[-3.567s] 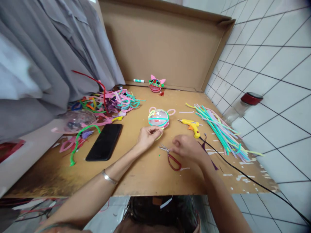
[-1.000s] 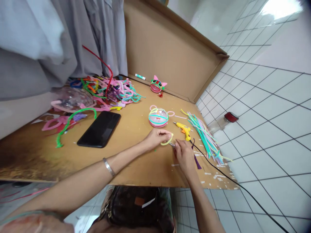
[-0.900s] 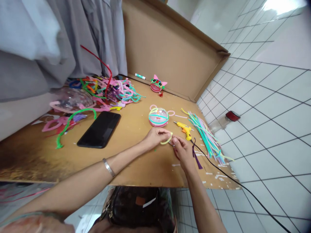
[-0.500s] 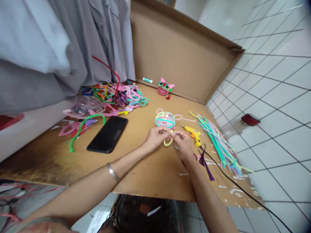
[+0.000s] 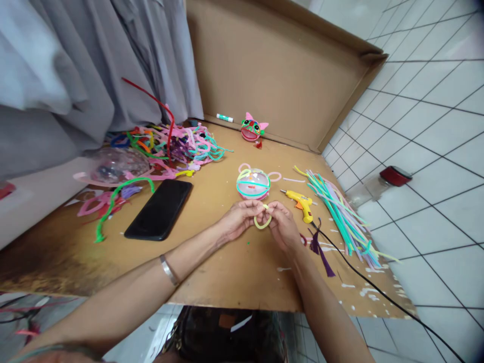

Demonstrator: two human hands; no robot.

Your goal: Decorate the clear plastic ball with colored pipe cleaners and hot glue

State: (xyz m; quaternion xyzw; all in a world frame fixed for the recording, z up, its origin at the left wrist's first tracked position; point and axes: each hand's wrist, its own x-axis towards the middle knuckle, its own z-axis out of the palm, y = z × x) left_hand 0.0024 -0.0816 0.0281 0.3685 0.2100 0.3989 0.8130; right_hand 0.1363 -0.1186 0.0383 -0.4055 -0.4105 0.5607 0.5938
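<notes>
Between my two hands a pale yellow pipe cleaner is bent into a loop, its ends meeting at my fingertips. My left hand pinches it from the left. On the other side my right hand pinches it too. Just beyond them sits a clear plastic ball banded with turquoise pipe cleaner, with a pink loop at each upper side and some yellow on top. A yellow glue gun lies right of my right hand, its black cord running off toward the lower right.
A black phone lies on the left beside a green pipe cleaner. Behind it is a tangled heap of pipe cleaners. A bundle of straight ones lies right, near a purple tassel. A finished-looking cat-eared figure and glue stick stand at the back.
The camera view has shifted slightly. Both hands keep hold of the yellow pipe cleaner, and its loop now hangs rounder and more visible between them.
</notes>
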